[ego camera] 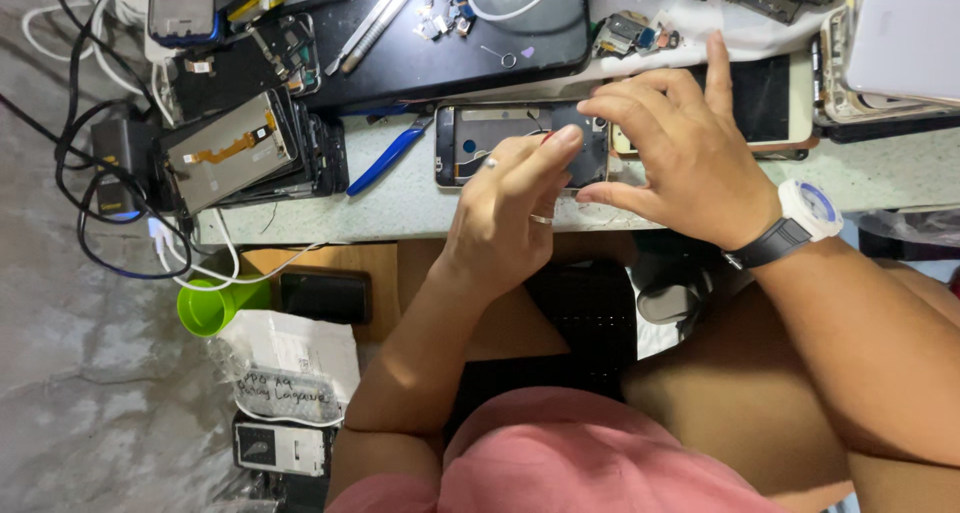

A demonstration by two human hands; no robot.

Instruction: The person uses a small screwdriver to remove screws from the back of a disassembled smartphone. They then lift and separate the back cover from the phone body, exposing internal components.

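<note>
Lying flat on the desk (400, 208), opened phone (480, 143) has its long axis left-right, just right of blue pliers (385, 158). Left hand (505, 218) fingers together on it; right hand (680, 153) fingers spread over its right end.

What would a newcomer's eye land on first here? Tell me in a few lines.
First, the two hands at the middle of the bench: the left hand, with a ring, and the right hand, above a white wristwatch, both bent over an opened phone lying flat. Next, the stack of stripped phone parts and tangled black cables at the left. Below the bench edge, a bright green cup stands out.
</note>
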